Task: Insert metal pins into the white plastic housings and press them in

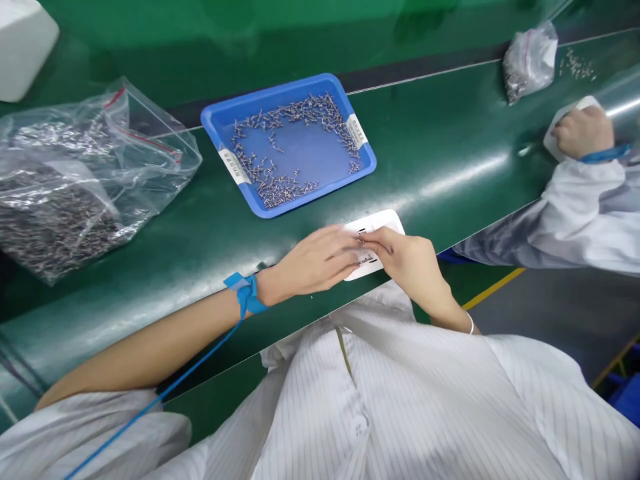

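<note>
A white plastic plate [387, 220] with dark slots or markings lies near the front edge of the bench, partly hidden under both hands. My left hand [320, 261], a blue strap at its wrist, reaches over the plate's left side. Its fingers are stretched out, with the tips slightly blurred. From the right, my right hand [415, 267] pinches thumb and forefinger together over the plate, close to the left fingertips. Whatever is in that pinch is too small to name. Behind the plate, a blue tray [313, 190] holds many small metal screw-like pieces [285, 190].
On the left lies a large clear zip bag [65, 193] full of metal pieces. A smaller bag [531, 63] and loose pieces [577, 65] are at the far right. There a co-worker's hand [585, 131] rests on another white piece [553, 137]. A blue cord [200, 368] runs from my left wrist.
</note>
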A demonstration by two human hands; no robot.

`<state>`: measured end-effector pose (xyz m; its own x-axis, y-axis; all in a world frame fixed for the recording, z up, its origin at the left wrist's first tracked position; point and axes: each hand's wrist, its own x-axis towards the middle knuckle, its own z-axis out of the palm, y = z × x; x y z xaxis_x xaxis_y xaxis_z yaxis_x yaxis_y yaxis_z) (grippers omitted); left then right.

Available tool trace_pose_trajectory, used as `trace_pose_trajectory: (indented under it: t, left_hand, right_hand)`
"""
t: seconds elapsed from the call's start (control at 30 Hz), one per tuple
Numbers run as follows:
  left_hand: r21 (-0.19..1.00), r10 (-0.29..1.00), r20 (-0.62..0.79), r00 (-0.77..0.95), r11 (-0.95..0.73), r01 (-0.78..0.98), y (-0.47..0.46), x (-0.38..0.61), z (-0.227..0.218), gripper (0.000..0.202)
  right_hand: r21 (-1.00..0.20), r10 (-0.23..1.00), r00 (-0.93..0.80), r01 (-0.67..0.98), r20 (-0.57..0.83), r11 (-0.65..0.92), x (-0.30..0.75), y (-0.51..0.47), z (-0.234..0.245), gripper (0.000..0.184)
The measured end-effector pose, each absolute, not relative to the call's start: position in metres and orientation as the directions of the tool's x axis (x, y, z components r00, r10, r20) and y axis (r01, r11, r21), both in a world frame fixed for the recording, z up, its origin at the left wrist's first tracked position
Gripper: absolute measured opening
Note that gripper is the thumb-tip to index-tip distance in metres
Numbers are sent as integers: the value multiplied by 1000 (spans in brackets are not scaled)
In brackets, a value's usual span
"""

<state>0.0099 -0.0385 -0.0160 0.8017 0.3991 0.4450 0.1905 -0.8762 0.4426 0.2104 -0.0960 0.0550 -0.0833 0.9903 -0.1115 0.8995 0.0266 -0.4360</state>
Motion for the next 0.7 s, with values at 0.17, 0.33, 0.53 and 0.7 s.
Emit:
trace_pose_trajectory:
  t: [0.17,0.33,0.53,0.7]
  left_hand:
    - [603,639,250,728,-691,399,-37,11,-11,66]
    - [622,612,146,778,-668,409,-39,13,-7,73]
    - [639,578,145,803,-675,370,-36,11,-10,87]
    - [619,589,156,793,-684,386,-36,12,-12,89]
  right_hand:
    - [-445,988,-142,889,-53,104,208,-93,55,18]
    - [-367,972,-221,913,-81,177,204,-94,52,22]
    - [-297,943,-304,920,-134,255,196,-94,50,26]
    - [-203,951,-252,956,-182,214,189,-94,49,31]
